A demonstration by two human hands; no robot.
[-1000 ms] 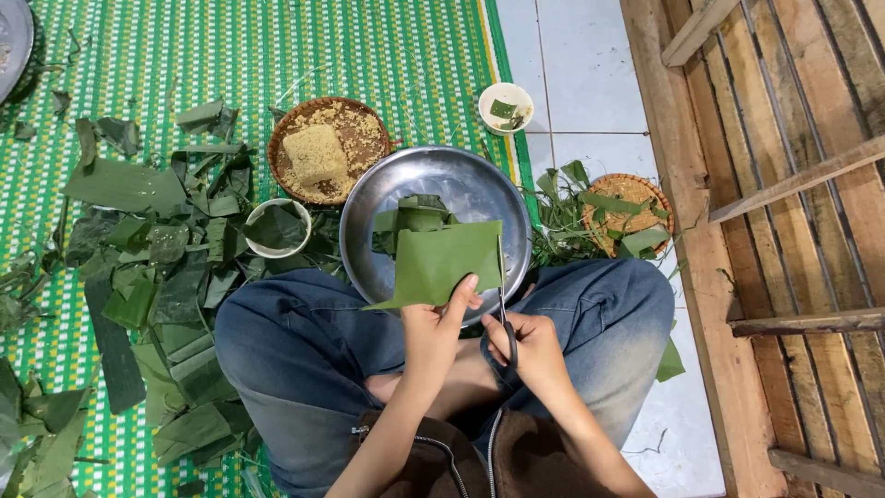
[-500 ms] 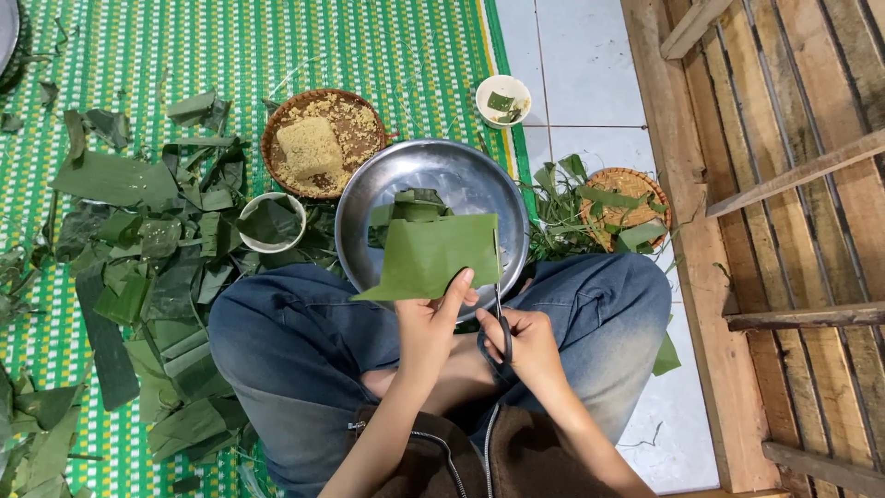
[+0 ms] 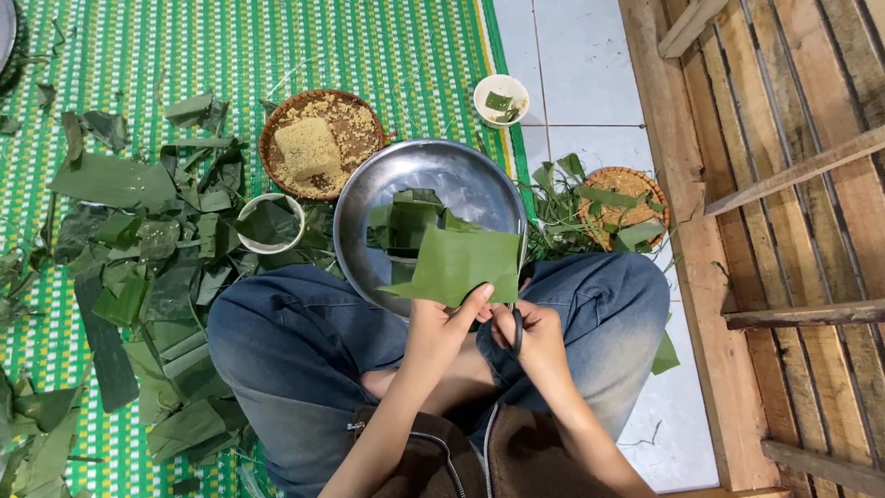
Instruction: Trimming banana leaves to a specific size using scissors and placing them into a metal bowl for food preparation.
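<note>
Head view: person seated cross-legged on a green woven mat, jeans-clad knees spread. Left hand holds a green leaf piece by its lower edge, thumb and fingers pinched shut on it, over the near rim of a round steel basin. Right hand closed around dark scissors, just beside the leaf's corner. More folded leaves lie in the basin. Woven basket with a yellow block behind; leaf scraps scattered left; small white bowl on the tiles.
</note>
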